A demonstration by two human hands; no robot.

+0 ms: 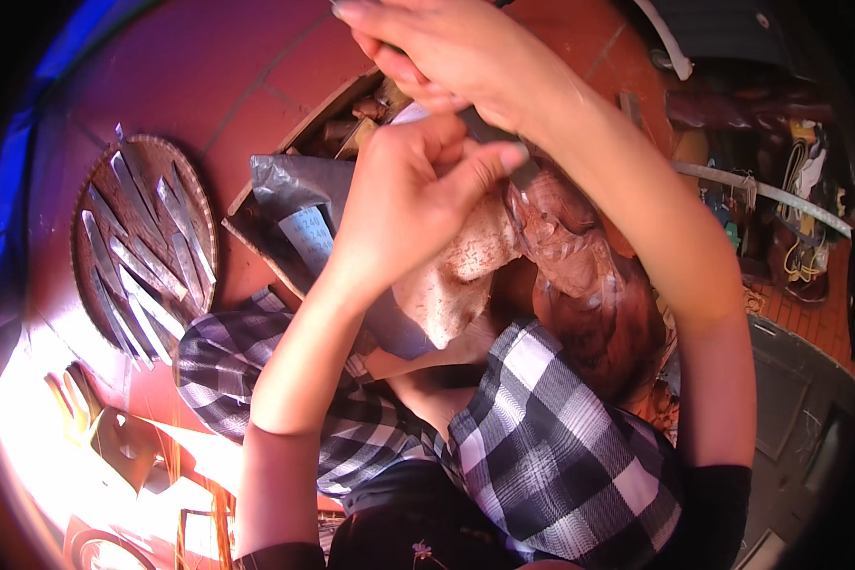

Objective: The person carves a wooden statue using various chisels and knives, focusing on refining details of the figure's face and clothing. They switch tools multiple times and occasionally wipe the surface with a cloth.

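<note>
My right hand point(446, 52) is raised at the top, its fingers loosely bent and apart, with nothing visible in them. Just below, my left hand point(413, 195) is closed, its thumb pointing right. Whatever its fingers may hold is hidden. Beneath my left hand lies a pale, speckled cloth point(451, 275). To the right of it, a reddish-brown carved wooden piece point(575, 252) with a smooth, rounded surface rests by my knee. A dark grey sheet point(290, 180), which looks like sandpaper, lies left of my left wrist, with a pale printed label.
A round woven tray point(78, 223) at the left holds several slim metal carving tools. Beyond my hands, a shallow box point(328, 109) contains wood pieces. Coiled cords point(803, 171) and a curved pale strip point(769, 193) are at the right. A grey case point(793, 380) lies by my right elbow.
</note>
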